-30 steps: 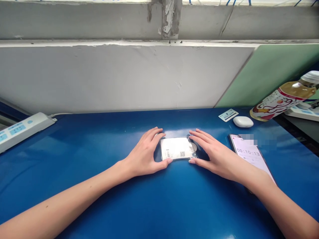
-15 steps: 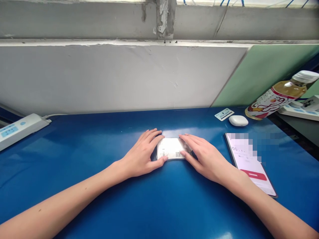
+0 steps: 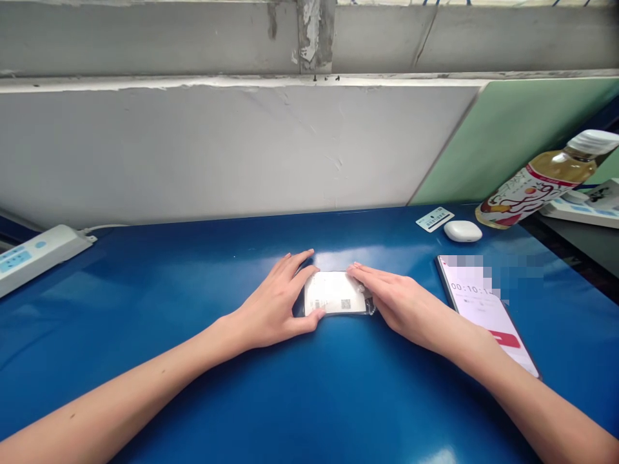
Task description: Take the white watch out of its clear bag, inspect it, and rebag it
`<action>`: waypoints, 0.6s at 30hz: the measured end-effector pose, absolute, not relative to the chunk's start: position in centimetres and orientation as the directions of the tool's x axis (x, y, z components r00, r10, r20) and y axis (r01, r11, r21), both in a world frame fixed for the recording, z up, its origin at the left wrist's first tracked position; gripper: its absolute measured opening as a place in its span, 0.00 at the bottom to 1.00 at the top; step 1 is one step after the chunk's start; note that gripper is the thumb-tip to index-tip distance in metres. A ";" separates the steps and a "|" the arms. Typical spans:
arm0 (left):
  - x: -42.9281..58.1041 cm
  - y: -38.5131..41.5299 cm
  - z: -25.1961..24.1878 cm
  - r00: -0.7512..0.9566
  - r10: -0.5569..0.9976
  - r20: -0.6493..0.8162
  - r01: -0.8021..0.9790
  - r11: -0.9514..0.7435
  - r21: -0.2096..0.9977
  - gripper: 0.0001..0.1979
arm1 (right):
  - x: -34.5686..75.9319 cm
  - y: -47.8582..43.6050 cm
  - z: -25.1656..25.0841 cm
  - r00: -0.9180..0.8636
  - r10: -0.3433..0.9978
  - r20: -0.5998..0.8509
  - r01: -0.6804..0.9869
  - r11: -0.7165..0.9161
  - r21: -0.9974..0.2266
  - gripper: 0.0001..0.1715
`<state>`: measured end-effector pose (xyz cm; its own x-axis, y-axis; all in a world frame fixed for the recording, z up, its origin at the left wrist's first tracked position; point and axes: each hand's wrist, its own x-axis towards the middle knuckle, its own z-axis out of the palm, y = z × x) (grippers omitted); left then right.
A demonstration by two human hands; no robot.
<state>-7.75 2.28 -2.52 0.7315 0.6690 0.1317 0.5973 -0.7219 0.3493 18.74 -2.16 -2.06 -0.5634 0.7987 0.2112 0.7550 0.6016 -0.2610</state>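
A small flat white packet point(image 3: 333, 293) in a clear plastic sleeve lies on the blue tabletop point(image 3: 309, 386), its printed side and a square code facing up. My left hand point(image 3: 278, 299) holds the packet's left end, thumb at the near corner and index finger at the far one; the other fingers extend beyond it. At the opposite end, my right hand point(image 3: 403, 299) has its fingers pressed together on the clear sleeve. The right thumb is mostly hidden behind those fingers.
To the right are a phone point(image 3: 476, 296) showing a timer, a white earbud case point(image 3: 463, 231), a card point(image 3: 434, 220) and a drink bottle point(image 3: 536, 183). A power strip point(image 3: 46, 254) sits at the far left. A pale panel point(image 3: 217, 154) stands along the table's back edge.
My right hand has turned and closed its fingers; its thumb has left the packet's near corner, uncovering more of the right end. My left hand stays nearly in place.
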 end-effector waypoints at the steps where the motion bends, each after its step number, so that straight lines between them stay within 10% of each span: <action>1: -7.7 2.3 -2.5 0.729 0.673 0.126 0.602 -0.717 0.351 0.27 | 18.8 -2.1 -2.1 -0.553 0.804 0.217 0.755 0.594 -0.278 0.27; 11: -7.4 2.1 -2.5 0.639 0.752 0.164 0.676 -0.650 0.347 0.26 | 19.6 -1.3 -1.9 -0.505 0.779 0.370 0.815 0.572 -0.091 0.14; 18: -7.7 2.3 -2.6 0.691 0.704 0.166 0.631 -0.699 0.337 0.27 | 19.1 -2.0 -1.9 -0.530 0.821 0.212 0.785 0.570 -0.243 0.23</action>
<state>-7.70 2.26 -2.64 0.6906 0.7040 0.1655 0.6312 -0.6985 0.3370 19.15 -1.97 -1.90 -0.5301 0.8211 0.2115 0.7854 0.5695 -0.2426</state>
